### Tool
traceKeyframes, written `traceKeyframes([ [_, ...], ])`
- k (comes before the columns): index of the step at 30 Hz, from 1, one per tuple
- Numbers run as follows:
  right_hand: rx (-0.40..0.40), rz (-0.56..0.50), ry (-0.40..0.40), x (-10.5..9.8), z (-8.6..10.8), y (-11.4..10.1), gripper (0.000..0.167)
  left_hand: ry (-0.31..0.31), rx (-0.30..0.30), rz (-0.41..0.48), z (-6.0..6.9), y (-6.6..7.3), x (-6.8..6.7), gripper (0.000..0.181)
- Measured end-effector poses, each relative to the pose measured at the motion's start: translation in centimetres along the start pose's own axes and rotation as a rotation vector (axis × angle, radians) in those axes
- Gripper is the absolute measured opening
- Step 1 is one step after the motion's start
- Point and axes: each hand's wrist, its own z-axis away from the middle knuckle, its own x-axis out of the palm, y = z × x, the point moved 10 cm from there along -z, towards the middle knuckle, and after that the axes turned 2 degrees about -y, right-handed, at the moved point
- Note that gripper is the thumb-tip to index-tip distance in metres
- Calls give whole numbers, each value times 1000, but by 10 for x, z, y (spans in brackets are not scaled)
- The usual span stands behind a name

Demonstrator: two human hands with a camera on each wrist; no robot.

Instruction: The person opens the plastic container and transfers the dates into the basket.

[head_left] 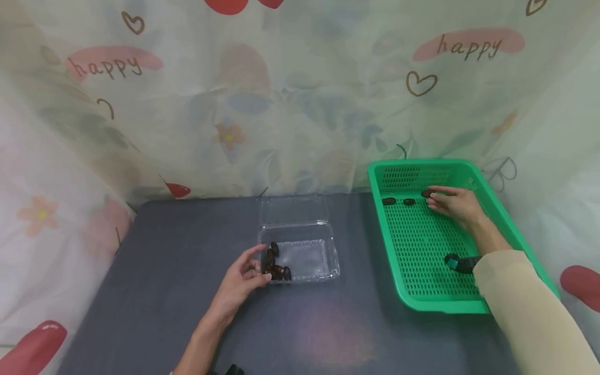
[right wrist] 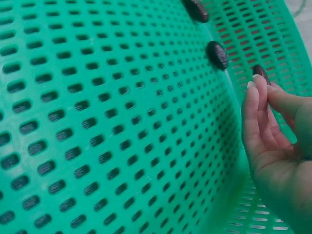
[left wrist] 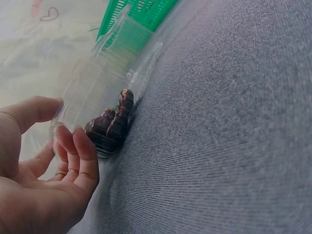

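In the head view my left hand [head_left: 241, 278] holds the left side of a clear plastic clamshell box [head_left: 304, 260], whose lid [head_left: 294, 210] stands folded back. Several dark brown dates [head_left: 277, 272] lie bunched at the box's left end; the left wrist view shows those wrinkled dates [left wrist: 114, 122] through the clear wall. Inside a green basket [head_left: 386, 250], my right hand [head_left: 454, 204] pinches another date [head_left: 426, 193] near the back wall. Two more dates, one at the left [head_left: 388, 201] and one in the middle [head_left: 409, 202], lie on the basket floor beside it.
The basket has slotted sides and stands on the right of a dark grey table [head_left: 187, 250]. A patterned curtain [head_left: 290, 104] hangs behind and at both sides. The right wrist's camera strap [head_left: 461, 263] shows over the basket floor.
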Motion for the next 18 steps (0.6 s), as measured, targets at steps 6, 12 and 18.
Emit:
traceKeyframes([
  [6, 14, 33, -20, 1, -2, 3, 56, -6, 26, -10, -2, 5, 2, 68],
  [12, 40, 123, -35, 3, -4, 14, 54, 13, 1, -3, -1, 2, 1, 67],
  [18, 21, 186, -8, 3, -10, 19, 51, 18, -2, 0, 0, -1, 0, 67],
])
